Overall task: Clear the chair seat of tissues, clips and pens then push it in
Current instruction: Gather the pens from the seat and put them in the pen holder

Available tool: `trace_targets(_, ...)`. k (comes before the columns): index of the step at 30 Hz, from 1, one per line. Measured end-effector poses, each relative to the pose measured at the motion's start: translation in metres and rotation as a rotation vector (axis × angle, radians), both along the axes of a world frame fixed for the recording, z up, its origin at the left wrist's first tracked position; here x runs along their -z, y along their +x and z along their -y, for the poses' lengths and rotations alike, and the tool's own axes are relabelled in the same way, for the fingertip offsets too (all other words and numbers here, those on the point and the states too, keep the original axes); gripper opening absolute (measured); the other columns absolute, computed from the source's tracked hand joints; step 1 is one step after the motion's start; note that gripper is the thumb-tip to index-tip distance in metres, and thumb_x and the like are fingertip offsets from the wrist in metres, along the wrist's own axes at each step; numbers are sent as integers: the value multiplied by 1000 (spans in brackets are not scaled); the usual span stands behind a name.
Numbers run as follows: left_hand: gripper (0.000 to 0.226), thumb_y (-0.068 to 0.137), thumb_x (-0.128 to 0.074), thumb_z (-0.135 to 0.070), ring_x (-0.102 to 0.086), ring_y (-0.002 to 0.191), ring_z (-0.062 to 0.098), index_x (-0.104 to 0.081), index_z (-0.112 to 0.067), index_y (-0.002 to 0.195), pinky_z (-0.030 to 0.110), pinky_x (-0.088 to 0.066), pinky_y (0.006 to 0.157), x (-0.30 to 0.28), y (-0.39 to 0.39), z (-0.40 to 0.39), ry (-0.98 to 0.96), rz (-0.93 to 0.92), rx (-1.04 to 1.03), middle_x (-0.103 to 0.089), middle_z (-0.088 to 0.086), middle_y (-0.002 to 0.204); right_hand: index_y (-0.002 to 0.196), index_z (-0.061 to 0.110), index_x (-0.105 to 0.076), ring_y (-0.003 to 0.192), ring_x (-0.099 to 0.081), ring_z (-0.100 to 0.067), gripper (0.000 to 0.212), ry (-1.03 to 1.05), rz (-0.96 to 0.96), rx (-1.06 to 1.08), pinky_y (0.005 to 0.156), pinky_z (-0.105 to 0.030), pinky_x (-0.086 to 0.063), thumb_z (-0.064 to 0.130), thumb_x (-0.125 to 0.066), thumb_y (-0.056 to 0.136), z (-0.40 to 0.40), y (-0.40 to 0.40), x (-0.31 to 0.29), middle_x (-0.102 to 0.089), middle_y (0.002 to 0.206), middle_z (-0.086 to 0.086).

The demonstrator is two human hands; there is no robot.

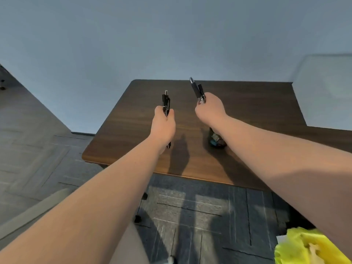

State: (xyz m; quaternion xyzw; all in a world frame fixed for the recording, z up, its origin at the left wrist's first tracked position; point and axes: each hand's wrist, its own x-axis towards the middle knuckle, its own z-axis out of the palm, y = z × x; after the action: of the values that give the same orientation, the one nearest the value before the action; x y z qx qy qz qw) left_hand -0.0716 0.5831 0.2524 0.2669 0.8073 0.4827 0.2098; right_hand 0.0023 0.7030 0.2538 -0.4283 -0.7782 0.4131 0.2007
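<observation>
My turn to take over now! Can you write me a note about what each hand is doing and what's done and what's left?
Left hand: closed on a black pen, held above the brown desk.
Right hand: closed on black pens, tips pointing up, also over the desk.
A small dark item sits on the desk, partly hidden by the right arm; I cannot tell what it is.
Done: these pens are picked up.
Left: set the pens on the desk. The chair seat is out of view, so check it for tissues and clips, then push the chair in.
</observation>
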Motion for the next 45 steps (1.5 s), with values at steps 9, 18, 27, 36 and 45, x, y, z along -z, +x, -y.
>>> trace_targets(9,16,99,-34,-31,-33,61,16,-35,-15,95,29,-32,61,26,42,-115,106,194,40,-33,-2,69,75,16,-47,74,-50,-24,13,-306,-235,248,66,-37,-43,11,-39,83,-83,34,42,-57,84,-12)
trace_targets(18,19,97,-37,-32,-44,76,20,-36,-27,80,39,-42,73,67,53,-173,136,303,5,-42,-1,74,85,11,-55,74,-54,-24,15,-386,-289,242,78,-47,-54,7,-41,84,-114,29,72,-60,86,-13)
trace_targets(27,13,99,-38,-28,-51,75,12,-39,-15,103,31,-45,70,87,50,-184,76,256,-23,-50,-3,83,79,17,-48,69,-46,-18,17,-342,-252,203,62,-30,-40,1,-44,83,-116,25,89,-50,74,2)
trace_targets(36,13,100,-39,-25,-50,73,7,-39,-14,105,24,-41,59,93,49,-181,26,211,-15,-50,-5,83,90,14,-54,71,-50,-15,15,-313,-209,166,64,-28,-44,3,-47,83,-116,26,98,-53,77,3)
trace_targets(45,36,94,-50,-21,-53,89,16,-39,-14,127,29,-43,76,87,45,-175,-30,189,17,-54,-1,102,122,16,-49,97,-57,-19,42,-170,-183,90,81,-29,-46,5,-57,82,-118,38,96,-60,107,-3)
